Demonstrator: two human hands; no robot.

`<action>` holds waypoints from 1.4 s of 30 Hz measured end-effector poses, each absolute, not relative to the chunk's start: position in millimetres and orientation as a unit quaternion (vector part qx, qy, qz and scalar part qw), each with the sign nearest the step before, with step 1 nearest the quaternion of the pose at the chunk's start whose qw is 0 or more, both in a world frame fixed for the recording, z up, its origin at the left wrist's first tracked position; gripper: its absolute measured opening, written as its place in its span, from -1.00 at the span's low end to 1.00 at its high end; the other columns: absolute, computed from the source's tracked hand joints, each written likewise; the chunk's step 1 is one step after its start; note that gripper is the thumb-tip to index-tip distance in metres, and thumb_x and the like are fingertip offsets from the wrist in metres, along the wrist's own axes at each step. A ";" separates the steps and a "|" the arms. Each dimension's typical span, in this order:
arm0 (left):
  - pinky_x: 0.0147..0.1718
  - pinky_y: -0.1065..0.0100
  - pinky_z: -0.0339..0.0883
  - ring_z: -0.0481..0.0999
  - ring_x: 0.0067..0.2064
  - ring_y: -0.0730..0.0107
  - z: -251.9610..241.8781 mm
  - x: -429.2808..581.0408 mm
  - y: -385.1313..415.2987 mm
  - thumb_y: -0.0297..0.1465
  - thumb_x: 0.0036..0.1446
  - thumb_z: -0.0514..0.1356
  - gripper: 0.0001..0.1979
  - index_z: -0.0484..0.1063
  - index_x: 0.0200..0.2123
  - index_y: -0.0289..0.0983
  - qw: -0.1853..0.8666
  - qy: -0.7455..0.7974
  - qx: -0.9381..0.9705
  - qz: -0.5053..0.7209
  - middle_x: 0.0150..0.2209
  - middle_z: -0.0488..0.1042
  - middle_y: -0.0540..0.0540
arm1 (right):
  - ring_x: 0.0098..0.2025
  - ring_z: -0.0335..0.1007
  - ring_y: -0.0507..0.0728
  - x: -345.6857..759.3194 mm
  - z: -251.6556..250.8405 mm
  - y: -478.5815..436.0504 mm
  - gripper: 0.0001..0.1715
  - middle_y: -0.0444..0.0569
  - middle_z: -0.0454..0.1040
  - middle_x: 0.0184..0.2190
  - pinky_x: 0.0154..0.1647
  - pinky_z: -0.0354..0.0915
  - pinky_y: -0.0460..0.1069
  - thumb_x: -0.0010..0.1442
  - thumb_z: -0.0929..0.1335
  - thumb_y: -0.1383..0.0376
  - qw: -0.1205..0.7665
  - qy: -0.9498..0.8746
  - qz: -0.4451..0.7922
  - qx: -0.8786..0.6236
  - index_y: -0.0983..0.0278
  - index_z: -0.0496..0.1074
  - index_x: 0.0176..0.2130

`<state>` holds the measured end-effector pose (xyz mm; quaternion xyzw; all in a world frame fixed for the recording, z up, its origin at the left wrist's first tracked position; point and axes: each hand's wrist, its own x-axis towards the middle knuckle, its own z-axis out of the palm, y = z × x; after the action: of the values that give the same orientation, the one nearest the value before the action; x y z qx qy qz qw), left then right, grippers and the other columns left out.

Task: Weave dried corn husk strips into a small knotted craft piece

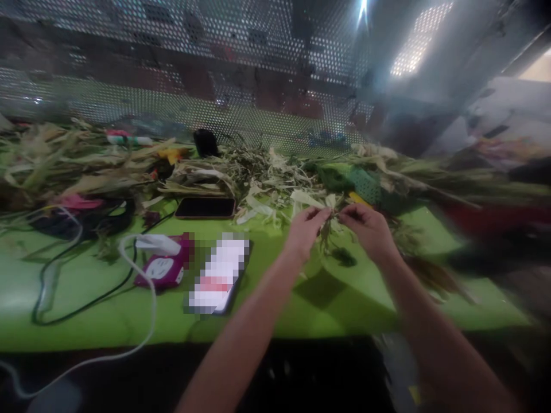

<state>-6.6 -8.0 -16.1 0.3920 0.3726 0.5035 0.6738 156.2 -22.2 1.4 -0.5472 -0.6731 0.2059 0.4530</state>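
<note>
My left hand (306, 225) and my right hand (367, 225) are close together over the green tabletop, fingertips nearly meeting. Between them is a small bunch of dry plant strips (329, 202), pale on top, with thin greenish ends hanging below. The left thumb and fingers pinch it from one side. On the other side the right fingers are closed in a pinch at its edge. Fine detail at the fingertips is blurred. A dark green tuft (343, 256) lies on the table just below the hands. Behind them spreads a heap of pale dry husk strips (275, 172).
A lit phone (220, 275), a dark phone (205, 207) and a purple power socket block (166, 267) with a white cable (152, 310) lie to the left. Green mesh (365, 182) lies behind my right hand. A perforated metal panel (267, 86) stands at the back.
</note>
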 end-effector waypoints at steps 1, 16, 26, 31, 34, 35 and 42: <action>-0.53 0.43 -0.01 0.13 -0.54 0.60 -15.3 -7.0 -8.2 -0.18 0.02 0.32 -0.71 0.50 -0.39 -0.31 0.667 0.371 0.406 0.502 -0.55 0.31 0.06 | -0.40 0.26 0.06 155.9 2.4 -22.4 -0.79 -0.13 0.41 -0.47 -0.33 0.21 -0.03 0.13 0.42 0.16 0.452 -0.675 0.202 -0.548 0.27 0.47 -0.37; -0.42 0.42 0.12 0.26 -0.47 0.53 -17.3 -5.6 -5.4 -0.21 -0.04 0.35 -0.73 0.52 -0.39 -0.31 0.648 0.338 0.442 0.520 -0.52 0.39 0.03 | -0.42 0.29 0.08 143.7 14.9 -31.1 -0.68 -0.10 0.44 -0.46 -0.38 0.25 -0.02 0.06 0.47 0.05 0.440 -0.659 0.239 -0.561 0.26 0.49 -0.38; -0.62 0.42 -0.12 0.13 -0.61 0.59 -13.9 -10.7 -8.3 -0.15 0.01 0.33 -0.68 0.38 -0.48 -0.27 0.663 0.395 0.426 0.473 -0.65 0.21 0.09 | -0.42 0.31 0.07 151.0 7.0 -27.5 -0.78 -0.11 0.46 -0.46 -0.35 0.26 -0.03 0.06 0.45 0.16 0.432 -0.661 0.284 -0.544 0.28 0.51 -0.36; -0.61 0.44 -0.05 0.20 -0.60 0.60 -19.0 -10.9 -5.6 -0.17 -0.01 0.35 -0.67 0.36 -0.50 -0.28 0.665 0.368 0.450 0.469 -0.64 0.27 0.08 | -0.38 0.35 0.09 153.1 6.8 -28.2 -0.83 -0.10 0.46 -0.46 -0.30 0.28 -0.02 0.09 0.42 0.20 0.419 -0.699 0.228 -0.533 0.27 0.47 -0.40; -0.60 0.45 0.03 0.25 -0.60 0.60 -22.0 -10.2 -3.3 -0.21 0.00 0.35 -0.71 0.38 -0.48 -0.30 0.676 0.354 0.445 0.468 -0.62 0.31 0.06 | -0.37 0.36 0.10 155.1 3.6 -27.7 -0.85 -0.10 0.47 -0.45 -0.29 0.29 -0.01 0.12 0.41 0.22 0.413 -0.712 0.217 -0.525 0.26 0.46 -0.39; -0.59 0.46 0.07 0.28 -0.60 0.60 -22.7 -10.2 -2.6 -0.23 0.00 0.35 -0.72 0.39 -0.47 -0.31 0.686 0.345 0.435 0.470 -0.59 0.34 0.05 | -0.36 0.38 0.11 155.9 2.7 -27.6 -0.86 -0.10 0.48 -0.44 -0.28 0.29 -0.01 0.13 0.40 0.22 0.411 -0.716 0.210 -0.523 0.26 0.46 -0.38; -0.58 0.47 0.20 0.43 -0.55 0.52 -24.8 -12.4 1.2 -0.24 -0.01 0.35 -0.72 0.45 -0.34 -0.32 0.709 0.355 0.400 0.459 -0.50 0.47 -0.02 | 0.04 0.38 0.23 162.0 9.0 -33.8 -0.81 0.01 0.52 -0.06 0.10 0.23 0.14 0.22 0.41 0.27 0.440 -0.776 0.017 -0.451 0.16 0.52 -0.11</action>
<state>-12.4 1.2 -24.8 0.4004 0.3549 0.4589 0.7093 162.0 -33.8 9.0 -0.4505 -0.7763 0.0174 0.4405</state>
